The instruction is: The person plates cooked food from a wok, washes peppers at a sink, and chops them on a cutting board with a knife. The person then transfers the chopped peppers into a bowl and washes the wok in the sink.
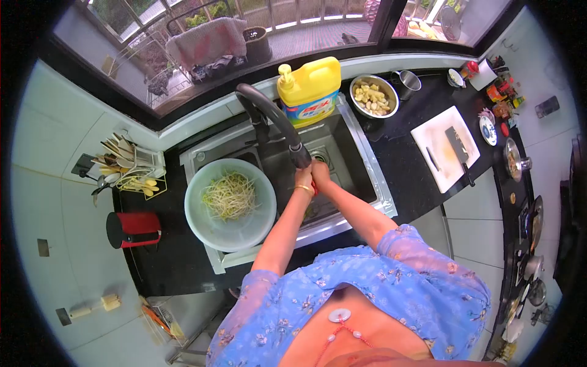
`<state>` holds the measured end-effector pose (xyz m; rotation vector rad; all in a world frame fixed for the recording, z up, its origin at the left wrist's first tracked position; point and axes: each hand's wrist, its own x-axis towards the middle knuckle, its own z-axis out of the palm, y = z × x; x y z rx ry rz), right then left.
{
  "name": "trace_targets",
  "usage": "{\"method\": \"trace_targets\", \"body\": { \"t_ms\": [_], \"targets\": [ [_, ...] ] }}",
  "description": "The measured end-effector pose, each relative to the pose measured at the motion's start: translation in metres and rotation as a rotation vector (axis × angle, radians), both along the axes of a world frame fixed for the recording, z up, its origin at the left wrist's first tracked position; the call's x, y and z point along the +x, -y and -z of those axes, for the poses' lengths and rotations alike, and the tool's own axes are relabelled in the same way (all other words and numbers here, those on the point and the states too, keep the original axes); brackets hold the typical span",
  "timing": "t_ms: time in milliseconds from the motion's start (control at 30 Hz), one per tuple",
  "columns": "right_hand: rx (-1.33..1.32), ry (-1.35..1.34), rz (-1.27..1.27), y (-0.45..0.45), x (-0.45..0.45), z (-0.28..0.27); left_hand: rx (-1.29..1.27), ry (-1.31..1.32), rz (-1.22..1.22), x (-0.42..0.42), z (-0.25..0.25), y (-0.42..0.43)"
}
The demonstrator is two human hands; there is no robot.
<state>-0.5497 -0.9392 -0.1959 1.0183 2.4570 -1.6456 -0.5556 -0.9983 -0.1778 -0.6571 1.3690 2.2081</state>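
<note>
The left grip point(303, 177) and the right grip point(320, 173) are close together over the sink point(353, 144), directly beneath the spray head point(300, 156) of the dark pull-down faucet point(272, 105). The fingers are largely hidden by the backs of the hands and the spray head, so I cannot tell whether either grip is clenched, released or grasping something. A small red item point(315, 188) shows between the wrists; whether it is held or worn is unclear. A gold-coloured bracelet point(304, 189) circles the left wrist. Just beyond the right grip, a drain strainer point(320, 157) sits in the basin.

To the left of the hands, a large translucent bowl point(193, 211) rests over the left part of the sink, with a loose heap of bean sprouts point(229, 196) inside. Behind the sink, a yellow pump jug of detergent point(310, 92) stands upright near the window point(281, 21).

On the black table point(394, 183) to the right are a steel bowl point(354, 98) of pale yellow chunks point(374, 99) and, just beside it, a steel mug point(408, 84). Farther right lies a white cutting board point(431, 131) bearing a cleaver point(456, 144) and a small knife point(433, 159).

At the far left, a red-and-black appliance point(136, 229) stands near a rack of utensils point(131, 162).
</note>
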Motion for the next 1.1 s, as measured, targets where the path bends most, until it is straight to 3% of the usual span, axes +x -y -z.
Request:
{"method": "trace_targets", "body": {
  "t_ms": [67, 100, 167, 200, 233, 300, 333, 367, 433, 500, 533, 567, 633, 700, 800, 867, 967, 1000, 1033, 1100],
  "targets": [
    [-0.804, 0.101, 0.312, 0.003, -0.012, 0.020, -0.024, 0.008, -0.038, -0.008, 0.005, -0.004],
    [-0.986, -0.058, 0.351, 0.010, -0.013, 0.012, -0.126, -0.102, 0.114, -0.017, 0.020, 0.009],
    [-0.617, -0.153, 0.073, 0.019, -0.001, -0.004, -0.129, 0.121, -0.002, -0.039, 0.025, 0.015],
    [-0.595, -0.209, 0.074, 0.028, 0.007, -0.031, 0.098, 0.249, -0.122, -0.055, 0.078, 0.016],
    [-0.594, -0.209, 0.076, 0.024, 0.006, -0.026, 0.098, 0.249, -0.120, -0.055, 0.068, 0.014],
    [-0.108, -0.091, -0.133, 0.015, 0.006, -0.013, 0.192, 0.223, -0.196, -0.046, 0.047, 0.013],
    [-0.134, 0.050, -0.114, 0.009, 0.004, -0.023, 0.185, 0.234, -0.202, -0.040, 0.039, 0.012],
    [0.036, 0.026, -0.305, -0.002, -0.002, -0.033, 0.332, 0.200, -0.234, -0.035, 0.031, 0.009],
    [0.090, -0.004, -0.083, -0.005, -0.006, -0.029, 0.468, 0.177, -0.285, -0.025, 0.033, -0.002],
    [0.140, -0.104, -0.099, -0.005, -0.001, -0.035, 0.189, -0.110, -0.322, -0.017, 0.040, -0.014],
    [0.197, -0.225, -0.102, -0.005, 0.001, -0.030, 0.175, -0.098, -0.344, -0.017, 0.048, -0.011],
    [0.182, -0.212, -0.121, -0.001, 0.005, -0.024, 0.028, -0.158, -0.246, -0.017, 0.055, -0.005],
    [0.077, -0.478, -0.225, 0.005, 0.012, -0.013, -0.127, -0.210, -0.160, -0.023, 0.075, 0.003],
    [0.094, -0.403, -0.326, -0.002, 0.023, -0.035, 0.166, 0.031, -0.267, -0.026, 0.094, 0.006],
    [-0.020, -0.294, -0.363, -0.016, 0.018, -0.043, 0.278, 0.013, -0.379, -0.004, 0.027, -0.009],
    [0.011, -0.232, -0.335, -0.031, 0.012, -0.048, 0.441, -0.012, -0.375, 0.009, 0.018, -0.022],
    [0.058, -0.137, -0.327, -0.047, 0.005, -0.038, 0.429, 0.012, -0.577, 0.015, 0.023, -0.043],
    [0.037, -0.163, -0.372, -0.046, 0.004, -0.034, 0.385, 0.025, -0.641, 0.008, 0.045, -0.041],
    [0.015, -0.190, -0.417, -0.044, 0.004, -0.031, 0.377, 0.018, -0.658, 0.004, 0.053, -0.036],
    [-0.025, -0.341, -0.565, -0.037, 0.008, -0.021, 0.128, 0.017, -0.562, -0.002, 0.060, -0.019]
  ]
}}
